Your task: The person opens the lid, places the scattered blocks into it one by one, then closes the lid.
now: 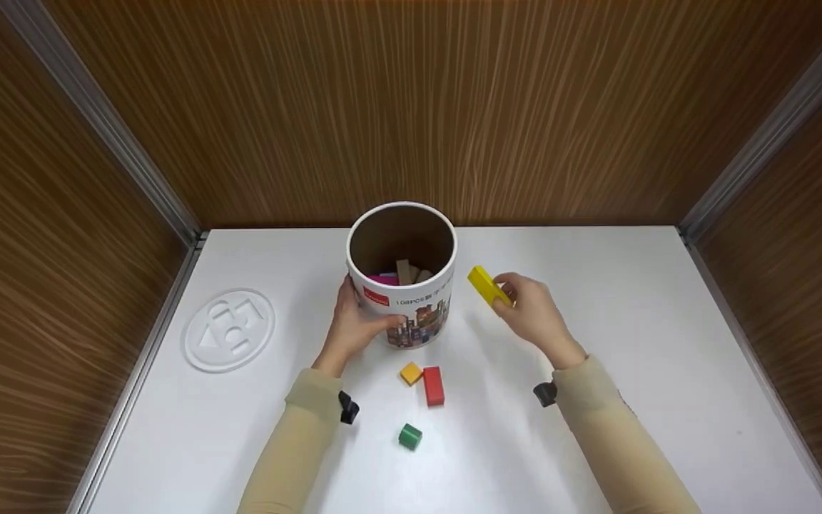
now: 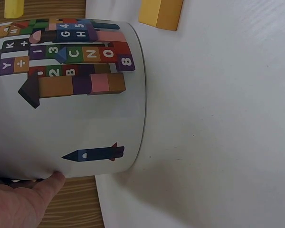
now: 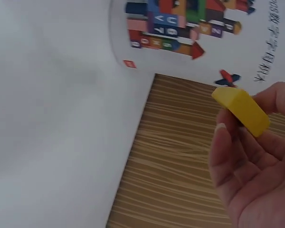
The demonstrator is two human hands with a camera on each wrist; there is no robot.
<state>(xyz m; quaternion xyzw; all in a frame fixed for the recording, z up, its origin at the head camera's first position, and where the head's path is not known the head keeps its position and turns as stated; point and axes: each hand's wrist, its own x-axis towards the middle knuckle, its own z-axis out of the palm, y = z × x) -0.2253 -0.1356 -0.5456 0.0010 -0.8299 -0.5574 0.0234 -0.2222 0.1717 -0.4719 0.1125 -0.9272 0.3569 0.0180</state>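
Note:
A white cylindrical tub (image 1: 418, 307) printed with coloured building blocks stands upright near the back of the table, its top uncovered. Pink and wood-coloured blocks (image 1: 403, 272) lie low inside it. My left hand (image 1: 355, 325) holds the tub by its left side, thumb across the front; in the left wrist view a fingertip rests against the printed wall (image 2: 80, 123). Between thumb and fingers, my right hand (image 1: 531, 314) pinches a yellow rectangular block (image 1: 486, 284), raised just right of the rim. In the right wrist view the yellow block (image 3: 246, 110) overlaps the tub's edge.
In front of the tub are an orange block (image 1: 411, 373), a red rectangular block (image 1: 434, 386) and a green block (image 1: 410, 436). A round white lid (image 1: 230, 330) with raised shapes lies at the left. Wood-grain walls (image 1: 411, 107) close in the back and sides.

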